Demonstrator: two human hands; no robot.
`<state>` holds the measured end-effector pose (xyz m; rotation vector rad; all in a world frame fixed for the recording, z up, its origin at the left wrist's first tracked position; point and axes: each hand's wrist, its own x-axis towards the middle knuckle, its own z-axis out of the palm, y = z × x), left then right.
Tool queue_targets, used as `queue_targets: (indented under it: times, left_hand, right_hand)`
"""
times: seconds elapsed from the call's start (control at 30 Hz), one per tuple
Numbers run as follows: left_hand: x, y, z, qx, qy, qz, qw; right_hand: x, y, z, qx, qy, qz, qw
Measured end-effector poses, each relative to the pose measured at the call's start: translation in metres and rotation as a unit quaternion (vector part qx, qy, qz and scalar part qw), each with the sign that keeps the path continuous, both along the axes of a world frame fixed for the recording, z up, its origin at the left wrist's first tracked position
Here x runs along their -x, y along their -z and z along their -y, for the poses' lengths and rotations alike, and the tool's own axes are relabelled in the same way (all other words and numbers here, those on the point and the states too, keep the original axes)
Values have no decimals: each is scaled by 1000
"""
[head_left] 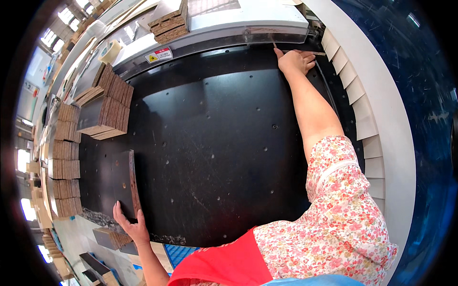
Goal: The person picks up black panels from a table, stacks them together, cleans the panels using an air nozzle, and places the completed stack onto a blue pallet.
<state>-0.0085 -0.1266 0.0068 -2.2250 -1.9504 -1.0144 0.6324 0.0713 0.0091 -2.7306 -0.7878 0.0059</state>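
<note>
My left hand (134, 229) grips the near end of a dark, flat board (123, 178) at the left of the black table, thumb on its right edge and fingers on the far side. The board's long edge looks reddish brown. Stretched out to the far right corner, my right hand (296, 62) is closed at a narrow board with a pale brown edge (312, 53), close against the machine's front rail (229, 45). Part of that narrow board is hidden by the hand.
Black table (214, 138) with small holes lies between my hands. Stacked dark boards (107, 107) stand at its far left; more stacks (66, 159) line the left side. Boards (169, 24) and a tape roll (110, 51) rest on the machine. Beige flaps (355, 88) edge the right.
</note>
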Motion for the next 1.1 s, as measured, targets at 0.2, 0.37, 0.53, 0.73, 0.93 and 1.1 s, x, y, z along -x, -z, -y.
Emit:
queue_targets:
  times: [0.2, 0.37, 0.53, 0.73, 0.93, 1.1]
  left_hand:
    - [0, 1, 1, -3, -11, -5, 1000]
    - [-8, 1, -10, -3, -4, -5, 1000]
    - [-6, -2, -5, -13, -9, -1, 1000]
    - [-11, -12, 5, -8, -64, 2, 998]
    - [-21, -14, -1, -17, -55, 41, 998]
    - [-18, -17, 4, 9, -81, 55, 995]
  right_hand:
    - [0, 2, -2, -1, 2, 9, 1000]
    - [-11, 8, -2, 8, 23, 14, 1000]
    - [-5, 4, -7, 13, 13, 17, 1000]
    - [15, -9, -7, 60, -16, 44, 997]
    - [-20, 18, 11, 79, -81, 90, 989]
    - [10, 30, 42, 63, -161, 171, 970]
